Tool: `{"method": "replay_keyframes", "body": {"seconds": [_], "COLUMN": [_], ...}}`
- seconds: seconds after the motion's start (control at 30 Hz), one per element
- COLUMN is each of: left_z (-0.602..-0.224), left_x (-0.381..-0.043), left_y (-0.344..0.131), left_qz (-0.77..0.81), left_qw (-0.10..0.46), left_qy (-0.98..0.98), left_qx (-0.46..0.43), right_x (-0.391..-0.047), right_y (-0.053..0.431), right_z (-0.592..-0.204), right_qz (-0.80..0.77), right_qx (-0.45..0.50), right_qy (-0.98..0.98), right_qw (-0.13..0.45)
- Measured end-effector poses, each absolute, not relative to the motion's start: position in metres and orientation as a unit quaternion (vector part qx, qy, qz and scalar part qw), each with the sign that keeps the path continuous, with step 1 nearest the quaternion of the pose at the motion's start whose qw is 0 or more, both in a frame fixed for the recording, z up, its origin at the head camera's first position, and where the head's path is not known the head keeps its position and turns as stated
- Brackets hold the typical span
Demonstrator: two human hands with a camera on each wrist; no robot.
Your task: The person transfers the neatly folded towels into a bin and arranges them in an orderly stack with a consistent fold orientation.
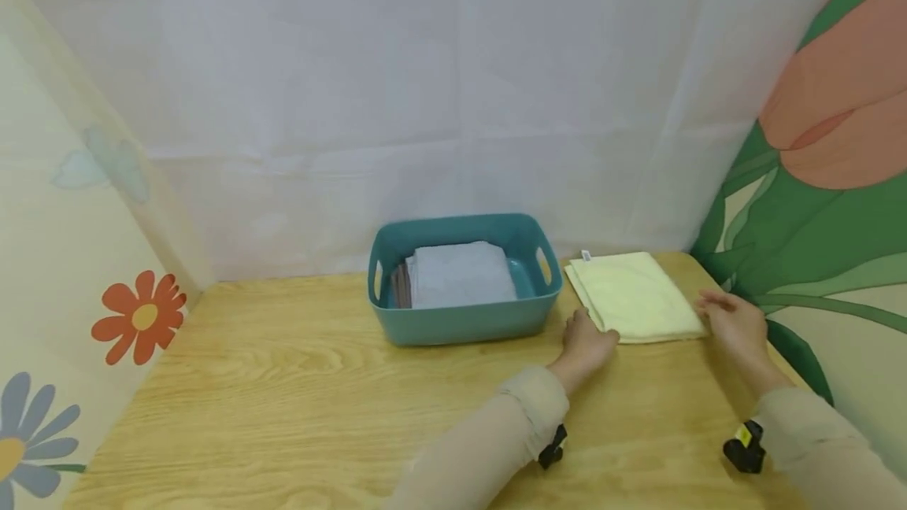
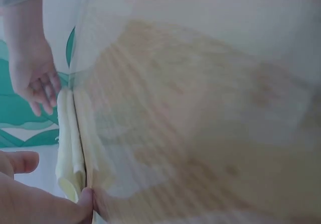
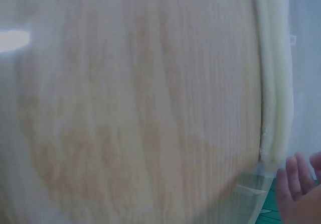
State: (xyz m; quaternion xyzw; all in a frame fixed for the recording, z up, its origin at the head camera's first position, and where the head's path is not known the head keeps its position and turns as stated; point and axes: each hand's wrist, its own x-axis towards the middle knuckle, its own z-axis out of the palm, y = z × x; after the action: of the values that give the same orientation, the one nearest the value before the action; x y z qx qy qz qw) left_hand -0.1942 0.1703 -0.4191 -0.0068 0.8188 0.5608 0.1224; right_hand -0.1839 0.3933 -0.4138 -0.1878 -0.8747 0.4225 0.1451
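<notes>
A folded pale yellow towel [image 1: 638,297] with a small white tag lies on the wooden table, right of a teal basket [image 1: 460,325]. My left hand [image 1: 588,341] is at the towel's near left corner. In the left wrist view its thumb and a finger are spread apart around the folded layers [image 2: 70,143], one digit low by the tabletop. My right hand [image 1: 737,329] is beside the towel's right edge, fingers loosely extended and holding nothing. The right wrist view shows those fingers [image 3: 296,179] close to the towel's end [image 3: 275,153].
Inside the basket are a folded light grey-blue cloth [image 1: 464,275] and a brownish folded cloth [image 1: 402,286] at its left. A white sheet [image 1: 425,101] hangs behind the table [image 1: 269,392]. Flower-printed panels stand at left [image 1: 71,258] and right [image 1: 836,227].
</notes>
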Motion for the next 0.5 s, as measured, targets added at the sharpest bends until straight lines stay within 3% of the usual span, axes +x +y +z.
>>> {"method": "replay_keyframes", "body": {"seconds": [0.2,0.5], "left_z": [-0.417,-0.412], "left_x": [-0.199,-0.206], "left_y": [0.175,0.178], "left_qz": [0.594,0.64], "left_qw": [0.141,0.154], "left_qy": [0.792,0.752], "left_qx": [-0.016,-0.033], "right_x": [-0.187,-0.188], "right_y": [0.394,0.393], "right_z": [-0.418,-0.411], "right_qz": [0.406,0.393], "right_qx": [-0.235,-0.161], "right_qy": [-0.877,-0.903], "right_qw": [0.102,0.059]}}
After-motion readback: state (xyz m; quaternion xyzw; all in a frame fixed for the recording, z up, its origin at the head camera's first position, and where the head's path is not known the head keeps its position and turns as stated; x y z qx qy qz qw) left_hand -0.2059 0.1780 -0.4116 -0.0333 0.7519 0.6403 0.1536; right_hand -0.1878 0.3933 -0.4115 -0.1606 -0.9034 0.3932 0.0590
